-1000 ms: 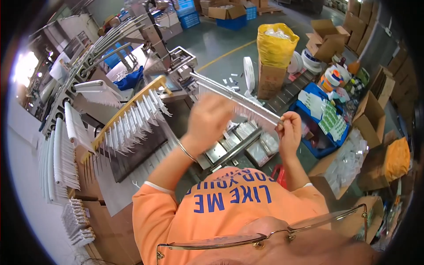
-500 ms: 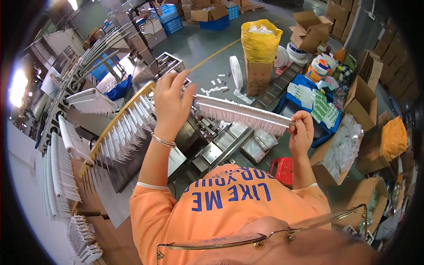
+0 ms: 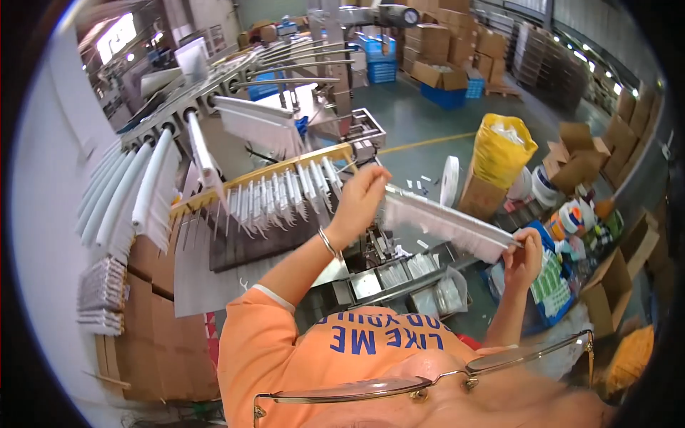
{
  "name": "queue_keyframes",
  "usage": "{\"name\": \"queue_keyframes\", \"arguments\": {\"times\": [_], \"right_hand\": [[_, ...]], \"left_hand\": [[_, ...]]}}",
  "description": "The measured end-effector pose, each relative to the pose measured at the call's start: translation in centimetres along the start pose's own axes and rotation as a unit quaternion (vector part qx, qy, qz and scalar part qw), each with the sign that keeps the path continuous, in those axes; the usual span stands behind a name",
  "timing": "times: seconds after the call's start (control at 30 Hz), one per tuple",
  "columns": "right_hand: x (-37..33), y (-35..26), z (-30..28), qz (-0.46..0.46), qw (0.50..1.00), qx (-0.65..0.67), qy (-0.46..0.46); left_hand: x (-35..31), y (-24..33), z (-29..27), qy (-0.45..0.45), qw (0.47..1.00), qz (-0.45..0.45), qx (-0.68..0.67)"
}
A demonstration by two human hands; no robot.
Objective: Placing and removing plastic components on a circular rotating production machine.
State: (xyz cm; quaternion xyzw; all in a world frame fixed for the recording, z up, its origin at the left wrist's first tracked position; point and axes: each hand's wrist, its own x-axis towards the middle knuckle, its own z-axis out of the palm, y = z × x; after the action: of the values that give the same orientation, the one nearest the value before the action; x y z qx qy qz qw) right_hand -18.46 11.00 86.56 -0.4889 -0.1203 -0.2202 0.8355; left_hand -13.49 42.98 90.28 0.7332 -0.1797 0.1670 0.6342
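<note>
A long rod strung with thin white plastic pieces (image 3: 446, 220) stretches across in front of me, sloping down to the right. My right hand (image 3: 524, 258) is closed round its right end. At the other end, the fingers of my left hand (image 3: 362, 205) are bunched closely against the rod's tip; the exact grip is partly hidden. Left of that hand, a yellow wooden rack (image 3: 267, 171) carries several similar rods with white pieces (image 3: 278, 200) hanging from them. A white-loaded rod (image 3: 260, 121) sticks out of the machine behind the rack.
Below the held rod is a metal tray (image 3: 389, 278) with bundled white pieces. Several loaded white rods (image 3: 153, 189) fan out at the left. A yellow bag (image 3: 503, 153) on a carton stands beyond. Cardboard boxes (image 3: 606, 299) and a blue crate (image 3: 553, 303) crowd the right.
My view has swung left and up, so the rack and machine show more fully. My left hand's fingers, spread before, have come together at the rod's left end. My right hand keeps its grip.
</note>
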Motion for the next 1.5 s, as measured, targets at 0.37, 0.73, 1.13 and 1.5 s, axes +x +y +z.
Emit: {"name": "queue_keyframes", "arguments": {"times": [0.37, 0.73, 1.13, 1.5], "right_hand": [[12.9, 2.6, 11.4, -0.058, 0.978, 0.142, -0.14], [13.8, 4.6, 24.0, 0.015, 0.942, 0.154, -0.298], [12.8, 8.9, 30.6, -0.036, 0.968, 0.149, -0.197], [13.2, 10.5, 31.7, -0.1, 0.976, 0.089, -0.173]], "left_hand": [[10.3, 4.6, -5.6, 0.289, 0.83, 0.343, 0.331], [-6.6, 4.0, -2.6, 0.007, 0.858, 0.295, 0.421], [-26.2, -0.4, -16.0, 0.123, 0.795, 0.016, 0.594], [-28.2, -3.4, -19.3, 0.086, 0.825, 0.073, 0.554]]}}
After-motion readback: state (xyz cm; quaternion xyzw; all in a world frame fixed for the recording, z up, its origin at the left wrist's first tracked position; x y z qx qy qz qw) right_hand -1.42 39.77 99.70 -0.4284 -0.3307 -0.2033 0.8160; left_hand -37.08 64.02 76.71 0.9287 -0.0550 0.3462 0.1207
